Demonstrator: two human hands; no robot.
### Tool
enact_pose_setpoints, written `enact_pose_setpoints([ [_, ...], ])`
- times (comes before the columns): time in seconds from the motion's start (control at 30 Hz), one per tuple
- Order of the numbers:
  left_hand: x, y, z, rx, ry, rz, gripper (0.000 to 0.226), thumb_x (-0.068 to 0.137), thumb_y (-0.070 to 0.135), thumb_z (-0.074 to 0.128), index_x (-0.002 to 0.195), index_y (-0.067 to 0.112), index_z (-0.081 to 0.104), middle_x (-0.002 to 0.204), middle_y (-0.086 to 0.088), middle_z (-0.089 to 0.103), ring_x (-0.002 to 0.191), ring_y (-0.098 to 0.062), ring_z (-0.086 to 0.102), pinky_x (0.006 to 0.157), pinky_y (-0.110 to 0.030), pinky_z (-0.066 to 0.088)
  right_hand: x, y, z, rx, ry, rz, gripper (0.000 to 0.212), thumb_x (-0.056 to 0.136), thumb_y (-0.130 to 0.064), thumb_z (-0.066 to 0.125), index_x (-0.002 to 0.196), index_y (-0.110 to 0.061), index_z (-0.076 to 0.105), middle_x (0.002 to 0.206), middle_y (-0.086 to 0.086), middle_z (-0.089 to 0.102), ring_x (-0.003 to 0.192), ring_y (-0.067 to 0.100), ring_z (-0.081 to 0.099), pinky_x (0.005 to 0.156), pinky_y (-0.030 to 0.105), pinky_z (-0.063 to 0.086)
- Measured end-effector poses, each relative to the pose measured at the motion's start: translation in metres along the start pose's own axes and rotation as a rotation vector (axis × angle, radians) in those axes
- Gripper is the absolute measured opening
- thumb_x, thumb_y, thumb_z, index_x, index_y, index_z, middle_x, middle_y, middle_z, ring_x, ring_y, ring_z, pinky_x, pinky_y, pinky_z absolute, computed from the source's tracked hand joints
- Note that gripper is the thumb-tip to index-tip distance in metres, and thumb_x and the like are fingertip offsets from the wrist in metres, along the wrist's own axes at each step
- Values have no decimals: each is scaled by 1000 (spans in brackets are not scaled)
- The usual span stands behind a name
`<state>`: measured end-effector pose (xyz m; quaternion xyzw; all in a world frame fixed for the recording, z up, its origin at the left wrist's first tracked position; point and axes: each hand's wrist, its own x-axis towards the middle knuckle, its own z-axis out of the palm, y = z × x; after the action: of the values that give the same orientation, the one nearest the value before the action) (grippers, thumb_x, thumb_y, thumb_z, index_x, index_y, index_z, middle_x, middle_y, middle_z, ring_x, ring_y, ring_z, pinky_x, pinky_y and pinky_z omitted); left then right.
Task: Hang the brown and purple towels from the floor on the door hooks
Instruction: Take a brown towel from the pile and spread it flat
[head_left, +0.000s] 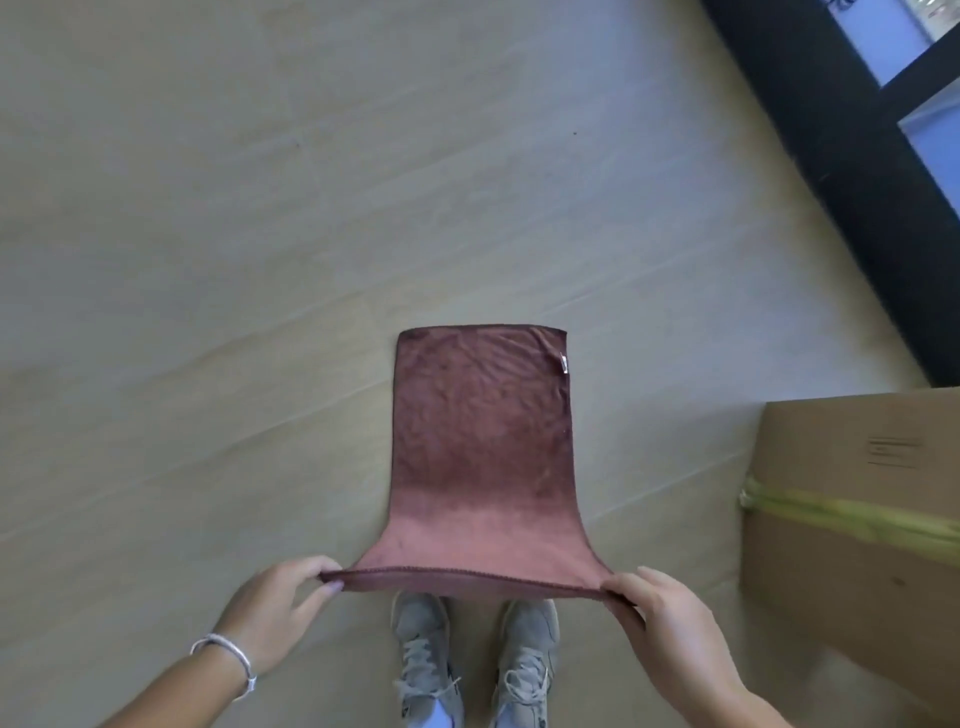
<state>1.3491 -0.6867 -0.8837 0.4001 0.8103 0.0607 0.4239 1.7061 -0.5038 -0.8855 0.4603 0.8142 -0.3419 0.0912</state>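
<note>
The left hand (270, 608) is pinching the near left corner of the brown towel (480, 441), thumb and fingertips curled onto the hem, and the right hand (660, 618) is pinching the near right corner the same way, fingers curled over the edge. Between the two hands the hem is stretching in a slightly sagging line, and from it the towel is hanging down and away toward 12 o'clock, spread flat; whether its far edge is touching the floor (208, 260) cannot be told. A small white tag (563, 362) is showing on the towel's right edge near the far corner. The left wrist is wearing a white bracelet (228, 660). Under the hem, at 6 o'clock, two grey shoes (472, 665) are standing side by side on the pale wood-look floor. At 3 o'clock a cardboard box (857, 519) with a strip of yellow-green tape (841, 514) is sitting just beside the right hand. A black frame (857, 182) is running diagonally at 1 to 2 o'clock.
</note>
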Motion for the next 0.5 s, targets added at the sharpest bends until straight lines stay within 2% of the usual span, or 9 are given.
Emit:
enact_pose_setpoints([
  [0.07, 20, -11, 13, -48, 8, -18, 41, 84, 22, 72, 81, 60, 59, 80, 35, 64, 76, 1, 64, 73, -30, 50, 15, 11, 17, -1, 23, 2, 22, 66, -15, 88, 77, -26, 72, 63, -10, 58, 57, 16, 60, 48, 23, 42],
  [0.13, 47, -23, 24, -102, 60, -31, 36, 85, 17, 71, 73, 50, 61, 78, 24, 68, 78, -6, 67, 74, -32, 50, 39, 21, 33, -6, 70, 9, 18, 74, -15, 82, 82, -26, 71, 68, -9, 59, 63, 18, 61, 53, 27, 47],
  [0.23, 108, -30, 34, -184, 203, -23, 26, 87, 11, 68, 82, 36, 62, 76, 9, 70, 76, -16, 67, 70, -31, 48, 94, 34, 50, 8, 177, -12, 8, 87, -14, 67, 90, -21, 70, 76, -2, 57, 70, 25, 60, 58, 33, 50],
  [0.33, 184, -34, 41, -226, 348, 26, 12, 90, 12, 64, 89, 24, 66, 74, -1, 69, 71, -21, 64, 65, -29, 44, 169, 50, 64, 36, 290, -57, 11, 92, -12, 59, 93, -16, 70, 78, 5, 54, 71, 30, 58, 60, 34, 48],
  [0.43, 268, -38, 44, -288, 477, 71, 12, 90, 15, 63, 86, 26, 64, 71, -4, 67, 66, -23, 61, 61, -23, 41, 253, 68, 74, 68, 401, -56, 15, 95, -19, 55, 96, -19, 71, 82, 3, 53, 72, 26, 56, 63, 30, 42],
  [0.5, 328, -42, 49, -313, 545, 67, 15, 90, 19, 63, 80, 31, 62, 67, 1, 65, 64, -21, 60, 57, -23, 41, 310, 82, 84, 65, 455, -52, 17, 96, -20, 55, 99, -21, 71, 84, 1, 55, 76, 23, 56, 64, 28, 39],
])
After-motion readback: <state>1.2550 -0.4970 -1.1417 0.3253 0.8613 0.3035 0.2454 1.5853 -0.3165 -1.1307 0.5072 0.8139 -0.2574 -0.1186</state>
